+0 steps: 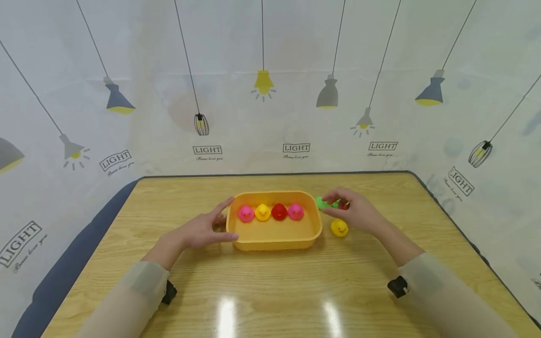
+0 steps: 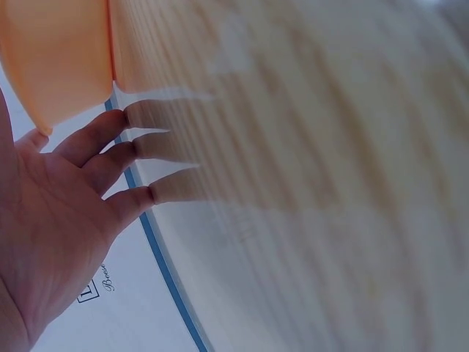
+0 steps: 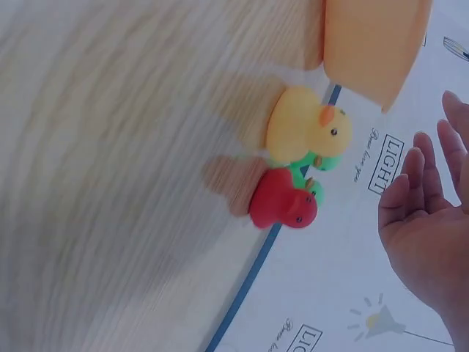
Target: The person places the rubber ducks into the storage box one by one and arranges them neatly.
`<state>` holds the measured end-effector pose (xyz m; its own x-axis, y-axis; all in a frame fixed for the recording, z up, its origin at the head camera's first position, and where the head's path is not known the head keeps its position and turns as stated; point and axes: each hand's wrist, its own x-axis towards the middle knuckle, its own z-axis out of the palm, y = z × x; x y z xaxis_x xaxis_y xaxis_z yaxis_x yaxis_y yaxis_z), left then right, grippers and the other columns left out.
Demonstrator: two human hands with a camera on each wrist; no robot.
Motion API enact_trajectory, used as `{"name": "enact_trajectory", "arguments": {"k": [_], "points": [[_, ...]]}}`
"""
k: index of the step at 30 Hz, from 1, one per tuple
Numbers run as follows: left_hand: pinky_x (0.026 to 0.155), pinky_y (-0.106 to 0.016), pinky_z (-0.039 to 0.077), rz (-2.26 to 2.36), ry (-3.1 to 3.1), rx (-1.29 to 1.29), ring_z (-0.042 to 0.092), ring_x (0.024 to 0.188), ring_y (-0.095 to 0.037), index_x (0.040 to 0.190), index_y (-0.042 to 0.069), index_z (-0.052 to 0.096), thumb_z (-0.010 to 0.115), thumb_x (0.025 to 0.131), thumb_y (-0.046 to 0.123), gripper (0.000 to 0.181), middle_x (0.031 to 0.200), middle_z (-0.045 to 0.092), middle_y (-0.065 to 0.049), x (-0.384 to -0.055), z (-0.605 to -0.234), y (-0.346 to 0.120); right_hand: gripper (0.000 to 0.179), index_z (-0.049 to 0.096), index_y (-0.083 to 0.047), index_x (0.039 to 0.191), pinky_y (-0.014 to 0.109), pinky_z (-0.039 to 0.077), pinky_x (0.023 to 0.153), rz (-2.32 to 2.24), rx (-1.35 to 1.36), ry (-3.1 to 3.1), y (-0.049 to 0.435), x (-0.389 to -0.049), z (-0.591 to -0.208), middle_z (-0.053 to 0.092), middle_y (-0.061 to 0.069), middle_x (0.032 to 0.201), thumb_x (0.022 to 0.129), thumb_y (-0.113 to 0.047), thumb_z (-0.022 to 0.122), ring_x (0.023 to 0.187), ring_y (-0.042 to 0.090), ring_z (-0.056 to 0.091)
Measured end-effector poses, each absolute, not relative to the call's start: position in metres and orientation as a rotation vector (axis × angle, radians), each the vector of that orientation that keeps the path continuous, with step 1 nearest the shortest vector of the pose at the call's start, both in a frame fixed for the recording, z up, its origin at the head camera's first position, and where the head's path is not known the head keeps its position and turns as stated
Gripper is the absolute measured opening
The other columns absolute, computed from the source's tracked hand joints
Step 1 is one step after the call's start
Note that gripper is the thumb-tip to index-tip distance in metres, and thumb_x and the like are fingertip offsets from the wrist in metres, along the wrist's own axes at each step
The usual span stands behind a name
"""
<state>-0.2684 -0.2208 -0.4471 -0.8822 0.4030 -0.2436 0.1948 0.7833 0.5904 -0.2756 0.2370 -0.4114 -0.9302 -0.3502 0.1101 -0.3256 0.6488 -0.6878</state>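
Note:
An orange tub stands on the table with a row of rubber ducks along its far side: a pink duck, a yellow duck, a red duck and another pink duck. My left hand spans the tub's left end, thumb at the near rim and index finger by the far corner. My right hand hovers right of the tub with nothing in it, fingers loosely bent. Under and beside it sit a yellow duck, a red duck and green ducks.
The wooden table has a dark edge at the back. Behind it hangs a white sheet printed with lamps. Black wrist straps show below the sleeves.

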Motion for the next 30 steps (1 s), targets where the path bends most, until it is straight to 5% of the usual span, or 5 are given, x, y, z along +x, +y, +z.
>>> {"name": "enact_trajectory", "arguments": {"k": [9,30], "points": [[0.128,-0.077,0.027,0.818,2.607,0.43,0.045,0.157,-0.051,0.175,0.05,0.0,0.074,0.091,0.078,0.115,0.169,0.051,-0.016,-0.268,-0.447,-0.219,0.028,0.076,-0.011,0.124,0.025,0.052,0.071,-1.114,-0.632,2.801,0.27,-0.256,-0.424,0.072,0.003,0.102,0.101,-0.025,0.082,0.087,0.018,0.059],[0.129,-0.076,0.028,0.813,2.615,0.453,0.046,0.157,-0.05,0.175,0.049,0.0,0.073,0.091,0.078,0.115,0.169,0.052,-0.016,-0.27,-0.448,-0.221,0.039,0.068,-0.01,0.134,0.025,0.054,0.07,-1.09,-0.502,2.673,0.296,-0.243,-0.441,0.071,0.008,0.116,0.102,-0.028,0.081,0.092,0.021,0.061]]}}
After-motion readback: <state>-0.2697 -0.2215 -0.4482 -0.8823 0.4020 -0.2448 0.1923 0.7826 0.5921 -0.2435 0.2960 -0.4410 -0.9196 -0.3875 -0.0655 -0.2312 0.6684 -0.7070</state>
